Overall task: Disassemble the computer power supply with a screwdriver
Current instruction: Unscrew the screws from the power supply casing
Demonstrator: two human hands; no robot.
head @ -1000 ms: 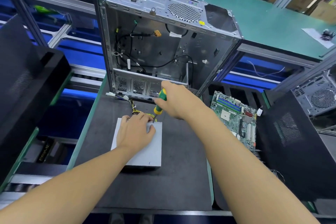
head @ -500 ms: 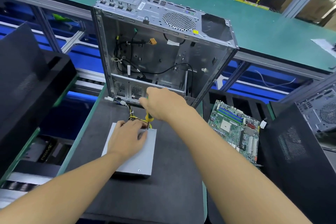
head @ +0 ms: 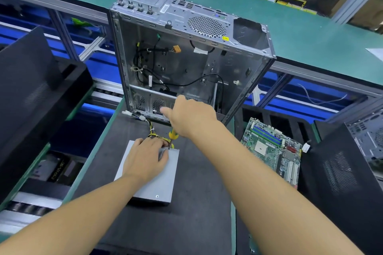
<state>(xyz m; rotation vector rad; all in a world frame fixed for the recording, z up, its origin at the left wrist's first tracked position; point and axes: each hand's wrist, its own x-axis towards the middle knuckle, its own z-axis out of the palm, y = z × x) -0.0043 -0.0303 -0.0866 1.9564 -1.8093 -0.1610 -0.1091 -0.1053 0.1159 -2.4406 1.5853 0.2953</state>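
The head view looks down on a dark grey padded tabletop (head: 186, 223) edged in green. On it, near the middle, lies a flat grey metal box-shaped power supply (head: 165, 178), with one small screw showing near its closest edge. A bundle of yellow and black wires (head: 153, 132) leaves its far side and runs up towards the white connectors lying at the foot of the case.

The left hand (head: 145, 160) rests palm down on top of the power supply, fingers laid out straight towards the far edge where the wires come out, thumb spread to the right. It presses on the box rather than gripping it.

The right hand (head: 192, 119) is clenched round a screwdriver with a yellow and green handle (head: 173, 135); only the lower end of the handle shows below the fist. One finger sticks out to the left, blurred. The thin metal shaft stands nearly upright, its tip at the far right corner of the power supply, just beside the left thumb.

Behind the hands stands an open silver steel computer case (head: 207, 27), stripped inside apart from loose black cables. To its right a green motherboard (head: 271, 149) lies in a black tray. Black side panels (head: 31, 89) lean at the left and right edges, and a green conveyor belt (head: 310, 27) runs across the back.
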